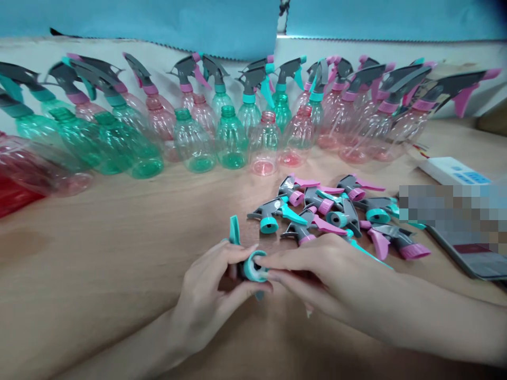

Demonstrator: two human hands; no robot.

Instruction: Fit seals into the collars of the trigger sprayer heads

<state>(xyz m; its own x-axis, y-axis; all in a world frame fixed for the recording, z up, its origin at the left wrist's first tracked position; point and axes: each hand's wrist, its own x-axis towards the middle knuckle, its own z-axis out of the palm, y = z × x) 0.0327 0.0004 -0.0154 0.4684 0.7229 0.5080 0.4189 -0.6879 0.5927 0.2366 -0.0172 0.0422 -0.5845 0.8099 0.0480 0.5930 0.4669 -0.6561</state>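
Note:
My left hand (206,290) is closed around a grey and turquoise trigger spray head (254,265). Its turquoise collar faces right with the open end toward my other hand, and the trigger sticks up above my fingers. My right hand (328,274) has its thumb and fingertips brought together at the collar's mouth, touching the whitish inside; whatever they pinch is too small to make out. A small pale tip shows beneath the right hand. Just beyond lies a loose pile of spray heads (303,226), grey with pink or turquoise collars and triggers.
Along the back wall stand rows of clear spray bottles, several with heads fitted. Open-necked green bottles (232,140) and pink bottles (265,145) form the front row. A red bag-like thing (18,184) lies at left. At right are a phone-like slab (471,253) and a white box (453,171).

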